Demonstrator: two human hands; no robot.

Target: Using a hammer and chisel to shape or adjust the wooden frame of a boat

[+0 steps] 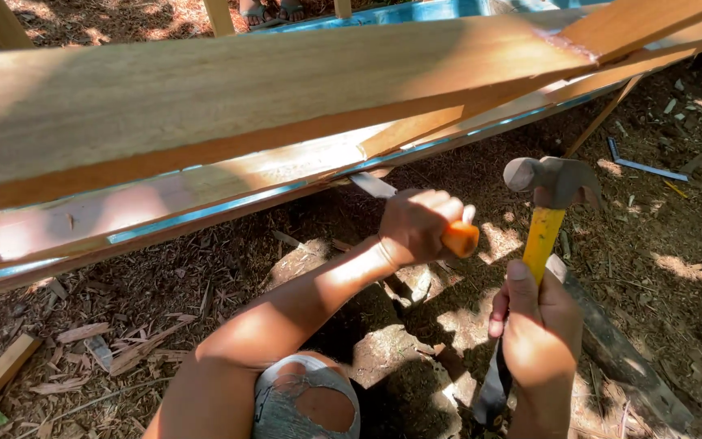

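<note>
From the head view, the left hand [416, 226] is clamped on an orange-handled chisel [416, 213], its blade tip set against the lower edge of the long wooden plank [205, 106] with its blue strip; the right hand [539, 329] is closed around the yellow handle of a claw hammer [550, 199], head raised just beside the chisel's butt. The step in hand looks like driving the chisel into the seam; the next blow calls for a square strike on the orange end, clear of the knuckles; wood chips litter the ground [660, 252].
</note>
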